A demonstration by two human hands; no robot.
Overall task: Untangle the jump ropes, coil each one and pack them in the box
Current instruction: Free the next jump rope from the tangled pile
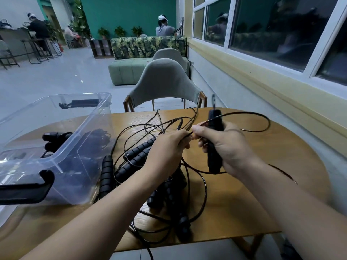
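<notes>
Your clear plastic box (56,132) sits on the left side of the wooden table (244,194), with black latches at its near and far rims. Through its walls you can see dark rope and black handles (54,136) already lying inside, toward the far left part; how many ropes are in there cannot be told through the blurred plastic.

Just beside the box, in the middle of the table, lies the tangle of jump ropes (159,166): thin black cords looping over one another, with several ribbed black foam handles (138,149) lying among them and more handles near the table's front edge, partly under your left forearm.

Your right hand (225,145) is closed around one black handle (215,139), which you hold roughly upright above the table, its metal-tipped end pointing up and away from you. Its cord (262,117) arcs out to the right in a wide loop and comes back toward your hands.

Your left hand (167,145) is raised above the pile, fingers curled and pinching a strand of cord right beside your right thumb, so both hands nearly touch. Both forearms reach in from the near edge, the left one crossing over the pile.

A grey chair (165,83) stands at the far side of the table.
</notes>
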